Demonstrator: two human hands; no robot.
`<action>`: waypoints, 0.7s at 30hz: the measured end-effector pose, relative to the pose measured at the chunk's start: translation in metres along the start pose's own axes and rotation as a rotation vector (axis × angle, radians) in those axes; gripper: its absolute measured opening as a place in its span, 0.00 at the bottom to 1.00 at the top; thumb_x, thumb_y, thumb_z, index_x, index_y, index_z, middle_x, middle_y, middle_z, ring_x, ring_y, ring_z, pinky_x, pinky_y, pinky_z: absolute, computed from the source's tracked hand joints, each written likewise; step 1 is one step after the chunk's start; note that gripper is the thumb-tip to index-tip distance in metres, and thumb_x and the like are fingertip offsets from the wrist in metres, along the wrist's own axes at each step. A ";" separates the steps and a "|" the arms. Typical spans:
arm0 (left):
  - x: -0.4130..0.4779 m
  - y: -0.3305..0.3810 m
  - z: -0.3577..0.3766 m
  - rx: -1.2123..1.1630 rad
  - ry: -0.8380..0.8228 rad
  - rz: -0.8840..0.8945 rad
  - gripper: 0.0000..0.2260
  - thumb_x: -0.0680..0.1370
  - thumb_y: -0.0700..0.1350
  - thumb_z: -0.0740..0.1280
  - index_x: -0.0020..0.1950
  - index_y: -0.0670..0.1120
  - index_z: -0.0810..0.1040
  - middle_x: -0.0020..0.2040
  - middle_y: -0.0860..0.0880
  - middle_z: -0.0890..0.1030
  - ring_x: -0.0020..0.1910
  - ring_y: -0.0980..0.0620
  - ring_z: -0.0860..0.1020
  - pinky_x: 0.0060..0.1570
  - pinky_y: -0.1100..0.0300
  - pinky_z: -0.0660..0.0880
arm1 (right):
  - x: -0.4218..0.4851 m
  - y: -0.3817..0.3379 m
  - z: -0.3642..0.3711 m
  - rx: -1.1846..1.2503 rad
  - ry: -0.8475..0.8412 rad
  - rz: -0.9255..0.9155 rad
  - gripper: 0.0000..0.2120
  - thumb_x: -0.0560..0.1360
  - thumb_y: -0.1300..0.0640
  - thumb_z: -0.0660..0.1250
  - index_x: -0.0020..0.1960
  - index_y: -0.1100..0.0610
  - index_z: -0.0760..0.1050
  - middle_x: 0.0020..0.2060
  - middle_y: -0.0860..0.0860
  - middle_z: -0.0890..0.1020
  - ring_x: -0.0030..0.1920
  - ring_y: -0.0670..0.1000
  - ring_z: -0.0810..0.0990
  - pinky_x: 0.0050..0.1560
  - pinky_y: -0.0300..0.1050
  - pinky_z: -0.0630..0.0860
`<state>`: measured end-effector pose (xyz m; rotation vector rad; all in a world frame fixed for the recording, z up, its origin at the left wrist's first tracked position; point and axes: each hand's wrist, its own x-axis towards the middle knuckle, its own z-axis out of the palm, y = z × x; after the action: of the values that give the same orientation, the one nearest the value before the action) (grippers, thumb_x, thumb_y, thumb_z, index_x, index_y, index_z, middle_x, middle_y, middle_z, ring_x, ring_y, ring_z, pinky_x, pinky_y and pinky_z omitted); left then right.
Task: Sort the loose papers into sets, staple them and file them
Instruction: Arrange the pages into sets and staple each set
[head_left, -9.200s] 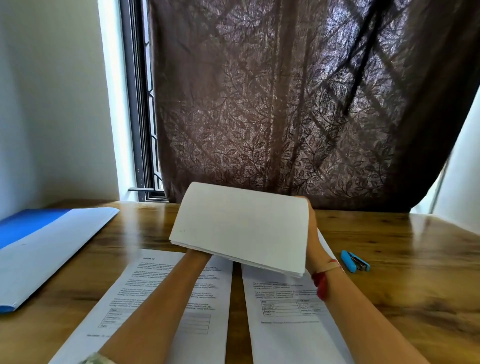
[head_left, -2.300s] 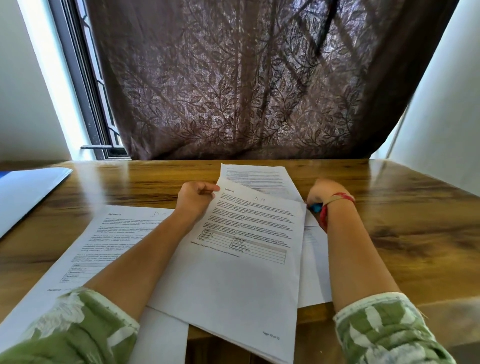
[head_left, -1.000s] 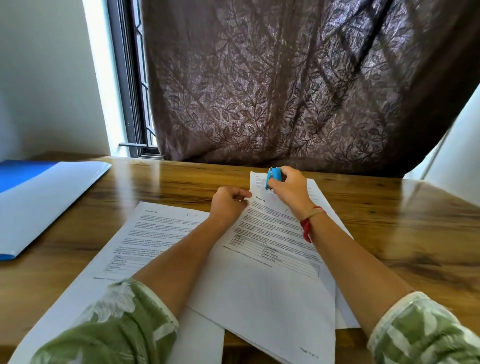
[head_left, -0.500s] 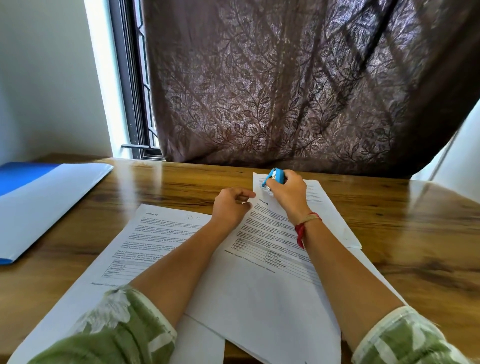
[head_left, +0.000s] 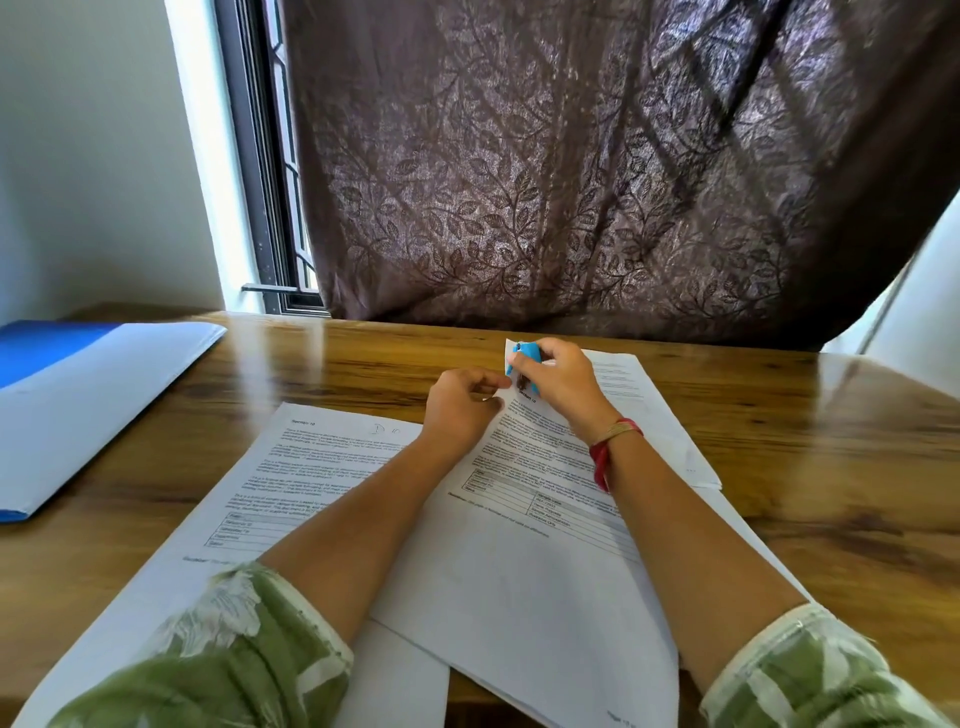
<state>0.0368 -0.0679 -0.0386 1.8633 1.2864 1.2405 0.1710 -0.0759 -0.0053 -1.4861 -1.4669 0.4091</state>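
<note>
**Blue stapler (head_left: 522, 358) held at the top left corner of a paper set (head_left: 519, 571) on a wooden table (head_left: 831, 441).**

From left: a blue folder (head_left: 78, 405) lies flat at the table's left side, apart from the papers. A second stack of printed sheets (head_left: 311, 467) lies next, partly under the left forearm. The left hand (head_left: 462, 410), fingers curled, pinches the upper left edge of the paper set, which lies tilted at centre and overlaps the second stack. The right hand (head_left: 561, 389), with a red thread (head_left: 605, 457) on its wrist, grips the stapler at that corner. Further sheets (head_left: 639, 395) lie beneath the set on the right. A brown leaf-patterned curtain (head_left: 571, 182) hangs behind the table.
</note>
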 end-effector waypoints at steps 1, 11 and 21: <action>0.000 0.000 0.000 -0.001 0.001 0.003 0.12 0.74 0.36 0.71 0.54 0.47 0.83 0.53 0.52 0.82 0.51 0.56 0.79 0.52 0.64 0.75 | 0.000 0.001 0.002 -0.030 -0.011 -0.012 0.13 0.76 0.49 0.66 0.50 0.60 0.77 0.51 0.56 0.79 0.52 0.53 0.78 0.49 0.45 0.75; -0.001 0.002 0.000 -0.018 -0.011 -0.009 0.12 0.74 0.36 0.71 0.54 0.47 0.83 0.53 0.51 0.82 0.50 0.57 0.78 0.53 0.63 0.76 | -0.006 -0.010 0.007 0.104 -0.105 0.028 0.11 0.83 0.53 0.55 0.62 0.56 0.68 0.47 0.47 0.74 0.47 0.44 0.73 0.46 0.37 0.70; 0.001 0.000 0.001 -0.030 -0.011 -0.033 0.12 0.75 0.36 0.71 0.55 0.48 0.83 0.55 0.53 0.81 0.52 0.57 0.79 0.55 0.60 0.78 | 0.008 -0.009 -0.003 0.189 -0.305 0.116 0.23 0.83 0.58 0.44 0.78 0.51 0.52 0.75 0.55 0.58 0.72 0.52 0.61 0.63 0.41 0.58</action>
<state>0.0382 -0.0671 -0.0385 1.8181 1.2807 1.2240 0.1699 -0.0720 0.0066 -1.4041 -1.5317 0.8530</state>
